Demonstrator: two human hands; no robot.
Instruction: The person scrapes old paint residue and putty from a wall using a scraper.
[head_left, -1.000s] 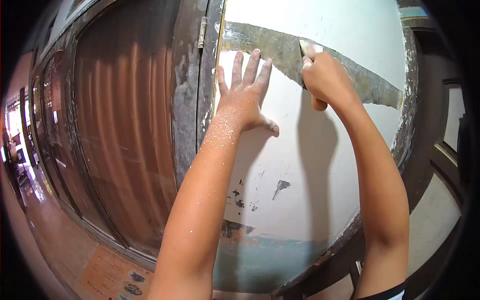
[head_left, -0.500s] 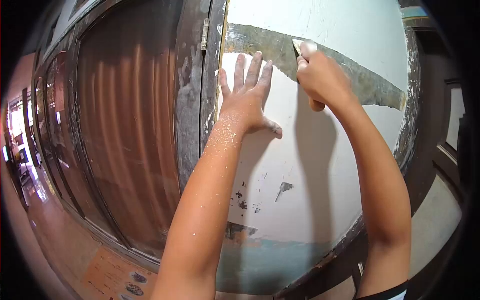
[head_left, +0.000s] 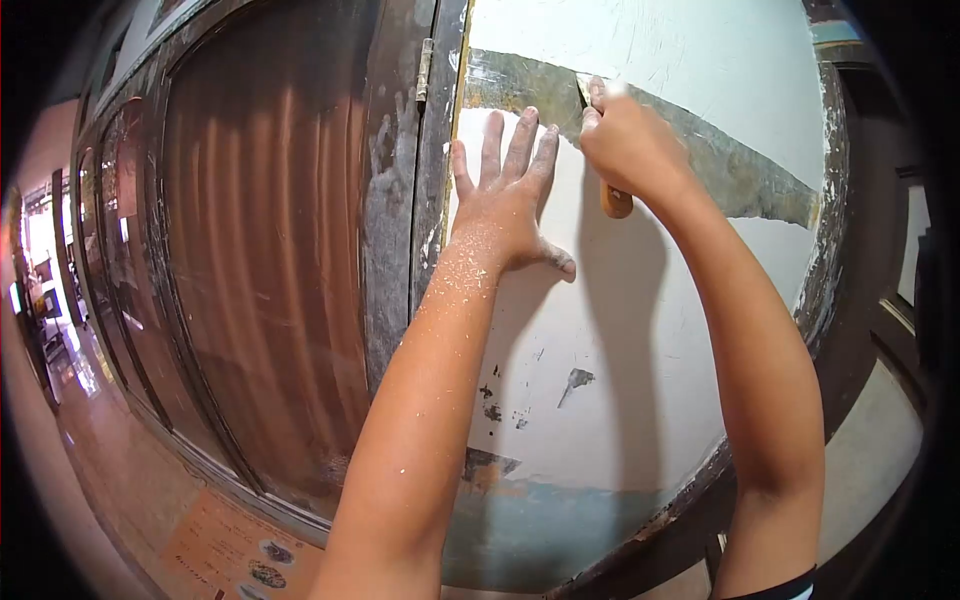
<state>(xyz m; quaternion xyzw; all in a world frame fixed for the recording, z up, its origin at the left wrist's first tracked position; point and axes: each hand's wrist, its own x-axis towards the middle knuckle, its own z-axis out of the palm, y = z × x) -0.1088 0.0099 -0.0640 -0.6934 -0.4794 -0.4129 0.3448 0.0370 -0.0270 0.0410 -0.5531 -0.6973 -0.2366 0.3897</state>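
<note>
A reddish-brown curtain (head_left: pixel 265 260) shows in folds within a dark frame (head_left: pixel 388 270), left of centre. A metal hinge (head_left: pixel 424 70) sits upper centre. At lower left, an orange-brown sheet (head_left: pixel 222 538) with dark marks lies on the floor (head_left: pixel 110 440).

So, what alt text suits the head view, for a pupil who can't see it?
A person's right hand grips a brown-handled scraper at a grey strip across a white panel; the dusty left hand is spread against the panel.

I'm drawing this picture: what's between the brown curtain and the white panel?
In the head view, dark wood with a metal hinge lies between the curtain and white panel; lower down, the left arm crosses there.
</note>
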